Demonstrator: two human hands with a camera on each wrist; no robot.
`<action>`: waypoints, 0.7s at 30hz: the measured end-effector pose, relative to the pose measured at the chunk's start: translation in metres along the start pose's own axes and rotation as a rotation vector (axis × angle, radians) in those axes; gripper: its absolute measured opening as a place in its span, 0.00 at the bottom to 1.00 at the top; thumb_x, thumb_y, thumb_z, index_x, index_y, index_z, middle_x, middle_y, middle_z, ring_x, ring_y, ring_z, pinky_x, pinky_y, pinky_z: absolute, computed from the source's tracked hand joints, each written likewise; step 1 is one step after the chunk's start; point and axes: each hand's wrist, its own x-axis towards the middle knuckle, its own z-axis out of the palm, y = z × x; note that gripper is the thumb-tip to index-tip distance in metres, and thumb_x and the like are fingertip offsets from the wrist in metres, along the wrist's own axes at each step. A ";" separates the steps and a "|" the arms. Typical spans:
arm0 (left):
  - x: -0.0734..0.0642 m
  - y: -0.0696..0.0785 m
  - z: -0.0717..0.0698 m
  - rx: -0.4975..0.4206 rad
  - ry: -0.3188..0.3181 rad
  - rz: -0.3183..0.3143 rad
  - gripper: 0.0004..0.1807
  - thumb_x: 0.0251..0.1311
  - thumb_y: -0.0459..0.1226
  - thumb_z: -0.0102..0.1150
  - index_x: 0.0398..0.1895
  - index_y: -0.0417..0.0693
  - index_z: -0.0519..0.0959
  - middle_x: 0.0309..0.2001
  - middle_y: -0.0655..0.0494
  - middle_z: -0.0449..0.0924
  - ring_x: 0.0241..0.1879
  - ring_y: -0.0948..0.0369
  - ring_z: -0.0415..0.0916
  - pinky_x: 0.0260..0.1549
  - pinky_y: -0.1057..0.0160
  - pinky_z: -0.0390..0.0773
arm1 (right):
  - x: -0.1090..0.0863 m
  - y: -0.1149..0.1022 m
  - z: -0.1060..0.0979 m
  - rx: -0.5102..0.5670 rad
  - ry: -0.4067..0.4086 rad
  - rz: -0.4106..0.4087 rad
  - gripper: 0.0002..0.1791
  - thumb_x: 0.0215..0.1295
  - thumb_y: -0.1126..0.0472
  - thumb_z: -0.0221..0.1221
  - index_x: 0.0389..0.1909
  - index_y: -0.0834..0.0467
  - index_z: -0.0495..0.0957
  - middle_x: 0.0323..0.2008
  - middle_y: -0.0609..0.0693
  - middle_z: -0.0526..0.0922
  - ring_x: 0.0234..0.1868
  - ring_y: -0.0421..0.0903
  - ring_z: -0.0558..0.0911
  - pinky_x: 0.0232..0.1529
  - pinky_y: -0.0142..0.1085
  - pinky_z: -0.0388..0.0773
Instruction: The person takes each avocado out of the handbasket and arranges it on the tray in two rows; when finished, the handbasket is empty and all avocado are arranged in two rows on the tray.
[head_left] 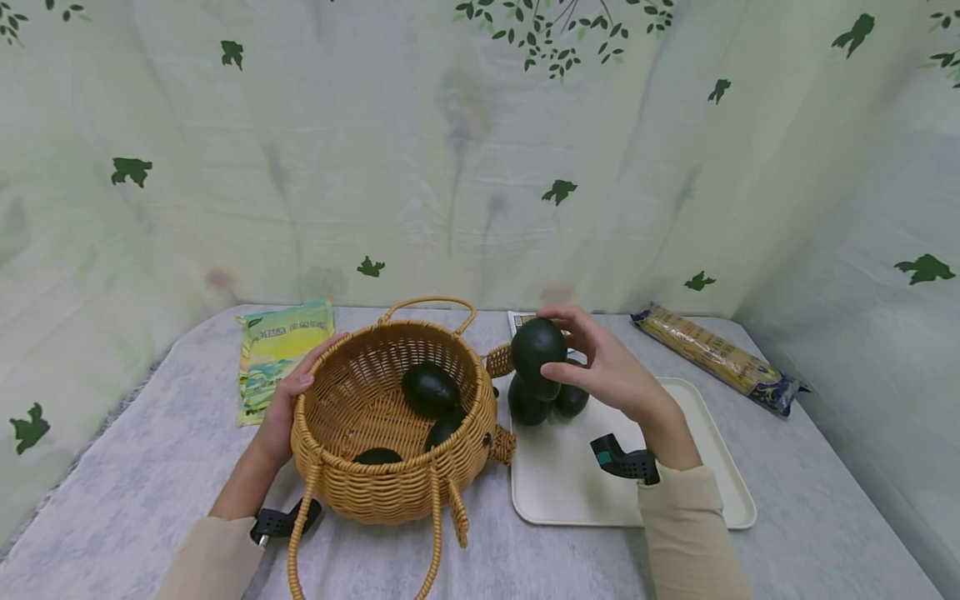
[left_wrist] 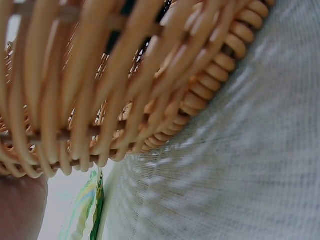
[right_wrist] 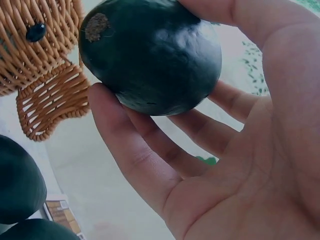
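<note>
A dark green avocado (head_left: 538, 346) is in my right hand (head_left: 611, 367), held between thumb and fingers above more avocados. The right wrist view shows a rough brown patch on the held avocado (right_wrist: 150, 55). Beneath it, several avocados (head_left: 572, 400) lie on the far left part of a white tray (head_left: 577, 492). My left hand (head_left: 281, 412) rests against the outer left side of a wicker basket (head_left: 390, 492), its fingers stretched along the rim. Inside the basket are a large dark avocado (head_left: 431, 390) and others partly hidden by the near wall.
Left of the basket lies a yellow-green packet (head_left: 285, 342). A long noodle-like packet (head_left: 712, 354) lies at the back right, beyond the tray. The basket's tall handle (head_left: 431, 302) stands at the back, and another handle loop (head_left: 435, 533) hangs in front. A printed curtain (head_left: 420, 167) encloses the table.
</note>
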 end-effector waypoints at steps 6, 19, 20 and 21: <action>0.001 0.000 0.000 -0.005 -0.006 0.000 0.35 0.75 0.47 0.25 0.84 0.52 0.50 0.74 0.64 0.59 0.73 0.60 0.58 0.63 0.67 0.68 | 0.001 0.009 -0.002 -0.001 -0.010 0.022 0.36 0.67 0.57 0.68 0.73 0.47 0.65 0.69 0.52 0.71 0.69 0.58 0.73 0.58 0.56 0.76; 0.001 0.000 0.000 -0.009 -0.003 -0.010 0.36 0.75 0.48 0.25 0.84 0.51 0.49 0.74 0.63 0.59 0.73 0.59 0.58 0.63 0.66 0.68 | 0.003 0.034 -0.008 -0.034 -0.046 0.095 0.34 0.68 0.52 0.67 0.72 0.44 0.66 0.69 0.50 0.72 0.70 0.59 0.73 0.61 0.58 0.74; 0.000 0.000 0.000 -0.007 -0.001 -0.009 0.35 0.75 0.48 0.25 0.84 0.52 0.49 0.74 0.63 0.59 0.73 0.60 0.58 0.63 0.66 0.68 | 0.003 0.036 -0.009 -0.031 -0.046 0.104 0.34 0.68 0.52 0.67 0.73 0.44 0.66 0.69 0.51 0.72 0.70 0.60 0.72 0.61 0.59 0.73; 0.000 0.000 0.000 -0.004 0.000 -0.008 0.35 0.75 0.48 0.25 0.84 0.53 0.50 0.75 0.63 0.59 0.73 0.60 0.58 0.62 0.66 0.68 | 0.003 0.037 -0.010 -0.027 -0.043 0.114 0.34 0.68 0.52 0.67 0.73 0.44 0.66 0.69 0.51 0.71 0.71 0.60 0.71 0.61 0.59 0.73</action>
